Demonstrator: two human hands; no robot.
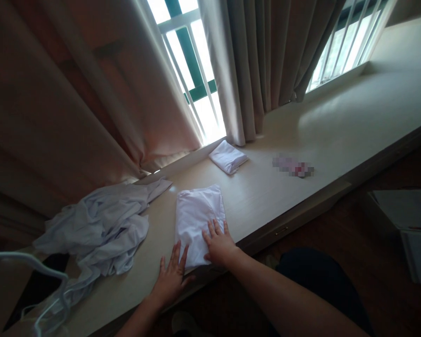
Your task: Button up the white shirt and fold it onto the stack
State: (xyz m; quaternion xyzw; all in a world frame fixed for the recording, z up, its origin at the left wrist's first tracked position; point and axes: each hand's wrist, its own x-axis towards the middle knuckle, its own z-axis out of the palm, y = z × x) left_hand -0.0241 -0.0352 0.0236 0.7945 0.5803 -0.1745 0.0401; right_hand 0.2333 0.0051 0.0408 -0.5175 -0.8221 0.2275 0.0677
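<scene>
Both hands (pixel 196 262) flat, folded cloth (pixel 198 215) part-covered

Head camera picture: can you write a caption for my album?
Both hands, left hand and right hand, press flat on a folded white cloth by the window.

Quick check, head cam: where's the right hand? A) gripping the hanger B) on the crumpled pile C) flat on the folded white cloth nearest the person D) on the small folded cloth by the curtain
C: the right hand lies flat, fingers spread, on the near folded white cloth; the left hand rests at its near left edge on the ledge.
</scene>
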